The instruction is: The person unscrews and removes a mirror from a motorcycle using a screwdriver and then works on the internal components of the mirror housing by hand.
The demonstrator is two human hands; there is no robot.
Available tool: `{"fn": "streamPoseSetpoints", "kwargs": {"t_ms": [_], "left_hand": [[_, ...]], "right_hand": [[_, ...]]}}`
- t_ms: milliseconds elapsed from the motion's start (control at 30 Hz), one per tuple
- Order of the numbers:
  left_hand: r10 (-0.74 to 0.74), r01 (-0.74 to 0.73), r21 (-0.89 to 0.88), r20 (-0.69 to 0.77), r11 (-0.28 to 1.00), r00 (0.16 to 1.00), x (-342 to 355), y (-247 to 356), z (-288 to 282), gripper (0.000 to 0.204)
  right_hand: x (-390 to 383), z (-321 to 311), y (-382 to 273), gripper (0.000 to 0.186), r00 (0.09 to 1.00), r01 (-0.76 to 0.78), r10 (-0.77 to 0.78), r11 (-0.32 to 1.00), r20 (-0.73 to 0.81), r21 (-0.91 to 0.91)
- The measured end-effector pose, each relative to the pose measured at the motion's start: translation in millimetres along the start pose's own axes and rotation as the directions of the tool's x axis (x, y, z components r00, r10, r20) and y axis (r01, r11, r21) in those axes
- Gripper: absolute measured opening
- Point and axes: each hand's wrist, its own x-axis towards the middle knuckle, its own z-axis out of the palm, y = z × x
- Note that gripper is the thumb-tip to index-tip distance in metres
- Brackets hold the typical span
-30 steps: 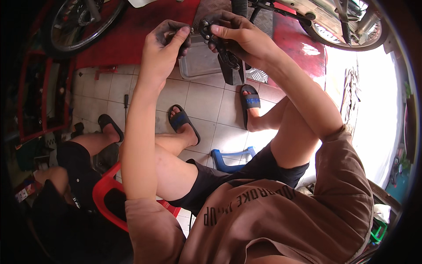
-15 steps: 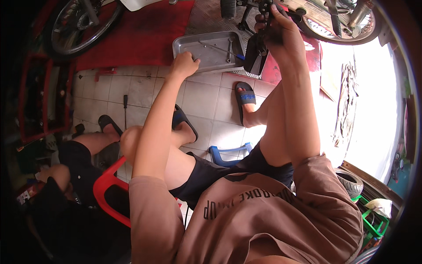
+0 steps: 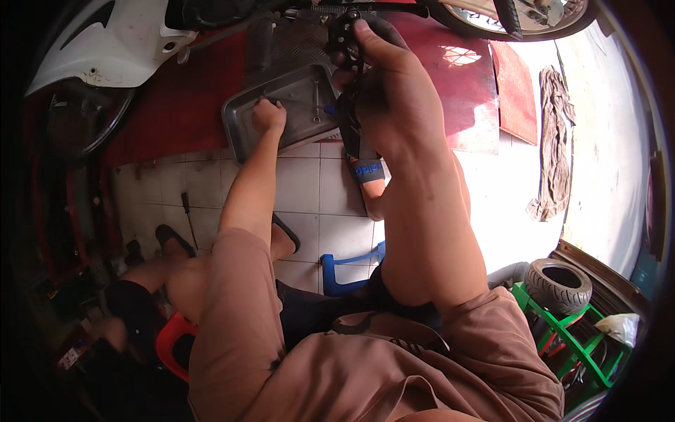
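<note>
My left hand [image 3: 269, 116] is inside the grey metal tray [image 3: 299, 132], its fingers curled closed near a thin tool lying there; what they grip, if anything, is hidden. A wrench [image 3: 316, 102] rests in the tray to the right of this hand. Beside it shows the blue end [image 3: 329, 110] of the thin tool. Held up beyond the tray's right side, my right hand [image 3: 383, 60] grips a black metal mechanical part [image 3: 344, 35]. Dark grime covers its fingers, and the palm hides much of the part. A flat black piece [image 3: 348, 126] hangs below that hand.
A white-panelled motorcycle [image 3: 119, 46] stands at the far left, and another wheel [image 3: 520, 17] at the far right. Red matting [image 3: 457, 105] lies under the tray. A screwdriver [image 3: 186, 204] is on the tiles; another person's leg [image 3: 151, 271] is at left. A tyre [image 3: 559, 287] sits on a green rack.
My left hand has moved from the tray's near edge into the tray, fingers curled. My right hand still holds the black part. The whole view has shifted, with the tray now further left.
</note>
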Motion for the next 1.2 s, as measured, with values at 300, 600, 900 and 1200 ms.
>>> {"fn": "streamPoseSetpoints", "kwargs": {"t_ms": [300,600,900,1200], "left_hand": [[0.245,-0.249,-0.035,-0.094,0.968,0.965,17,-35,-13,0.02],[0.63,-0.644,-0.539,-0.246,0.544,0.737,-86,-22,-188,0.018],[0.352,-0.488,-0.85,-0.404,0.197,0.845,-125,-25,-247,0.017],[0.36,-0.551,-0.803,-0.457,0.226,0.813,-120,-35,-247,0.017]], "right_hand": [[-1,18,3,0.021,0.999,-0.008,0.003,0.993,0.042,0.118],[-4,40,63,0.018,0.998,-0.042,0.038,0.997,0.059,0.067],[-23,55,97,0.022,0.965,-0.055,0.086,0.99,0.249,-0.13],[-13,60,111,0.028,0.946,0.145,-0.028,0.928,0.324,-0.342]]}}
